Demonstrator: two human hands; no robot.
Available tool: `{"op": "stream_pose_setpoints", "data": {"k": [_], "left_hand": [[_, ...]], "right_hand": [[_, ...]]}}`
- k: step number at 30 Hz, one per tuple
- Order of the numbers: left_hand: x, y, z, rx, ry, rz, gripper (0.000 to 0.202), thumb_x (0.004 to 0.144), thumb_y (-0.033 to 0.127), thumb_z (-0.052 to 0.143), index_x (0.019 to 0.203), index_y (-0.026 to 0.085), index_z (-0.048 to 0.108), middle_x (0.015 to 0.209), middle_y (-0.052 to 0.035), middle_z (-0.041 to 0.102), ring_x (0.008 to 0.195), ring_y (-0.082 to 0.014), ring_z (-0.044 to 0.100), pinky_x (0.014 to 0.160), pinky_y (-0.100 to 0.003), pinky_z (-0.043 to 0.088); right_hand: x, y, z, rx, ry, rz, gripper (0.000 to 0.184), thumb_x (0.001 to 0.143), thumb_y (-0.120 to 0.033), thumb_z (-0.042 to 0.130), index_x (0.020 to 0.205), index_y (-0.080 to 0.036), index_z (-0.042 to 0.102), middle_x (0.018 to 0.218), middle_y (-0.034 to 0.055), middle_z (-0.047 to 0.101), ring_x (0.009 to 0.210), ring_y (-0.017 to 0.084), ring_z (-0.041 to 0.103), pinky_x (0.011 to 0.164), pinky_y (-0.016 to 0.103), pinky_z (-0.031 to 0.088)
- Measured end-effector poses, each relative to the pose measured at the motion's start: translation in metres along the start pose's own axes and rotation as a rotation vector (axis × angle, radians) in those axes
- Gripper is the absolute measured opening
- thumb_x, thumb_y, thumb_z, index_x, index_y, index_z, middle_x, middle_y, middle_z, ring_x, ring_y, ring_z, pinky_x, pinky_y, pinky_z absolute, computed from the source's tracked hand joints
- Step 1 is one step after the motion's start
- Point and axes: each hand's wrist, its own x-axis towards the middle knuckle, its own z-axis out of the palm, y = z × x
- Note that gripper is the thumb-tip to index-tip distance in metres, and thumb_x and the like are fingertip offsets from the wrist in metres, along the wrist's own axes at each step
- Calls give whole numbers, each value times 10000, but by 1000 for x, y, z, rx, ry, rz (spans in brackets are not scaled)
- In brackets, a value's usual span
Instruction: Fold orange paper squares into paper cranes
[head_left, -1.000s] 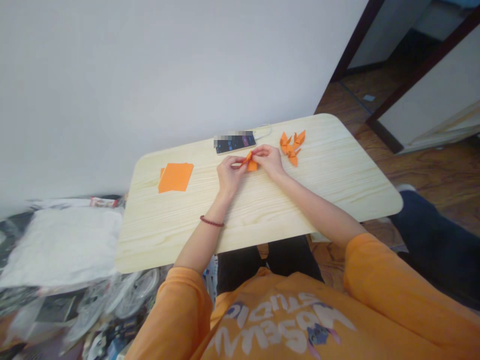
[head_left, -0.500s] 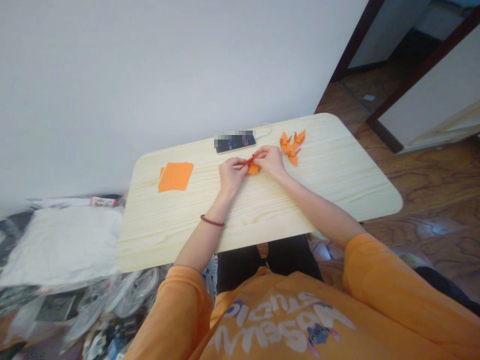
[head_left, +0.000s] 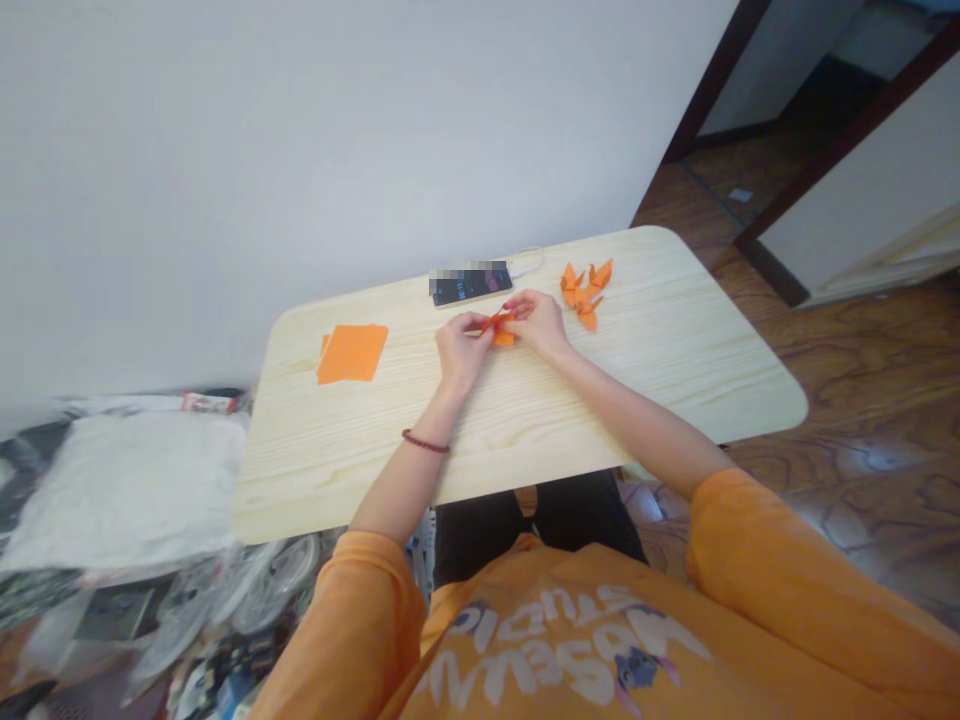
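Observation:
A small piece of folded orange paper [head_left: 504, 338] lies between my two hands near the middle of the table. My left hand [head_left: 460, 345] pinches its left side, fingers closed. From the right, my right hand [head_left: 538, 322] grips the paper's other side with thumb and forefinger; the fingers partly cover the folds. Several folded orange paper birds [head_left: 585, 292] sit in a cluster just beyond my right hand. Off to the left rests a small stack of square orange paper sheets [head_left: 352, 353], slightly fanned.
A phone [head_left: 472, 286] with its screen lit stands at the table's back edge by the wall, a white cable [head_left: 534, 262] running from it. The pale wooden table [head_left: 315, 470] has rounded corners. Bagged items and a white bundle [head_left: 135, 490] are piled at the lower left.
My right hand's fingers have shifted slightly on the folded paper, and less of the paper shows below them. The birds, the stack and the phone stay in place.

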Motion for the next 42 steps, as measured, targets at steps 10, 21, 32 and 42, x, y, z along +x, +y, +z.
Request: {"op": "stream_pose_setpoints", "data": {"k": [10, 21, 32, 42], "left_hand": [[1, 4, 0, -75, 20, -74, 85, 695, 223, 671, 750, 159, 677, 724, -24, 709, 665, -143, 655, 667, -255, 522], [1, 6, -2, -57, -7, -45, 119, 735, 236, 649, 788, 155, 718, 758, -33, 725, 697, -155, 659, 697, -264, 505], [5, 1, -3, -151, -3, -45, 147, 785, 274, 608, 800, 153, 690, 760, -20, 701, 715, -138, 635, 700, -238, 485], [12, -8, -6, -335, -17, -167, 266, 657, 385, 745, 782, 153, 715, 808, -57, 741, 739, -174, 685, 736, -302, 545]], "right_hand": [[-13, -14, -5, -170, 43, -200, 165, 633, -120, 596, 778, -197, 599, 645, -33, 651, 634, 146, 626, 679, 281, 497], [-19, -21, -7, -248, 4, -333, 136, 654, -72, 524, 686, -200, 556, 682, -16, 613, 653, 138, 572, 697, 269, 454], [-19, -24, -8, -148, -165, -360, 70, 681, -133, 599, 675, -188, 642, 767, 14, 650, 727, 148, 580, 724, 265, 446], [-6, -16, -6, 266, -191, -9, 203, 615, -348, 733, 656, -164, 657, 625, -10, 613, 613, 104, 535, 590, 232, 417]]}}
